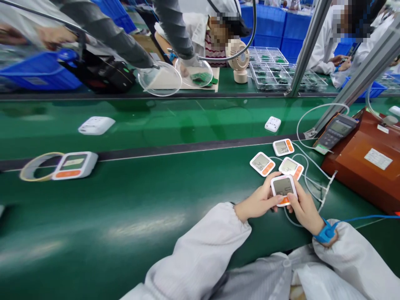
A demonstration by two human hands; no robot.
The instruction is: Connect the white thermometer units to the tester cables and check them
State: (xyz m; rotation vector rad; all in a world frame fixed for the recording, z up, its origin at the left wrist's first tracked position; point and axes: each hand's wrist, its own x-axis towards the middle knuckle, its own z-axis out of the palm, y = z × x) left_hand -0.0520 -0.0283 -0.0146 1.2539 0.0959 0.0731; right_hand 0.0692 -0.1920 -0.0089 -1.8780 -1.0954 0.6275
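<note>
Four small white-and-orange digital monitors sit wired near the bench (125, 216) edge: three (262, 163) lie with lit displays, seemingly handled, while the fourth (283, 189) is gripped between left hand (259, 203) and right hand (304, 208), apparently mid-check.

Glossy green desk (131, 216) under my arms: three white-orange display units (261, 163) near right, another (74, 165) far left beside yellowish tape ring (33, 166), brown box (365, 162).
</note>
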